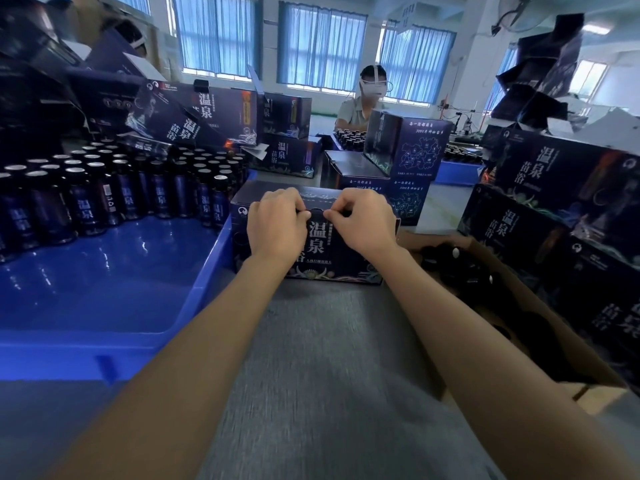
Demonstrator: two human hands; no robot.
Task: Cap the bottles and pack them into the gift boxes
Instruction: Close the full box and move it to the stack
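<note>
A dark blue gift box [322,258] with white characters stands on the grey table in front of me. My left hand [277,225] and my right hand [363,221] both lie over its top front edge, fingers curled, pinching the small dark tab at the middle of the lid. The box top looks closed. Several dark bottles [104,192] with silver tops stand in rows at the back of the blue tray [104,306] on the left. A brown carton [519,306] on the right holds black caps [460,268].
Stacks of the same gift boxes rise at the left back [194,116], behind the middle [408,147] and on the right [561,209]. Another person [363,102] sits across the table. The grey table surface [329,375] lies between my forearms.
</note>
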